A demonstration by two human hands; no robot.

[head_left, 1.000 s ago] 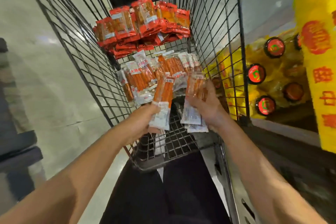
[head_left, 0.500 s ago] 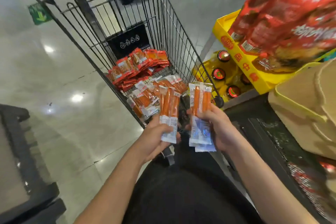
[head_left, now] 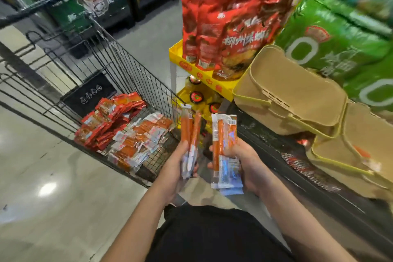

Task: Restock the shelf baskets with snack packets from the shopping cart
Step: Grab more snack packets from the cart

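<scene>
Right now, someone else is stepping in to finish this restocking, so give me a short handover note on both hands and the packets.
Left hand grips a couple of sausage packets. Right hand grips a small stack of the same.
Shopping cart holds more sausage packets and red packets.
Tan baskets sit on the shelf at right.
Done: packets picked up.
Left: drop them into a basket, then empty the cart.

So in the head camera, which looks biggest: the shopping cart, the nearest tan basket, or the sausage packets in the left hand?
1. shopping cart
2. nearest tan basket
3. sausage packets in the left hand, though they sit closest to the camera.
</scene>
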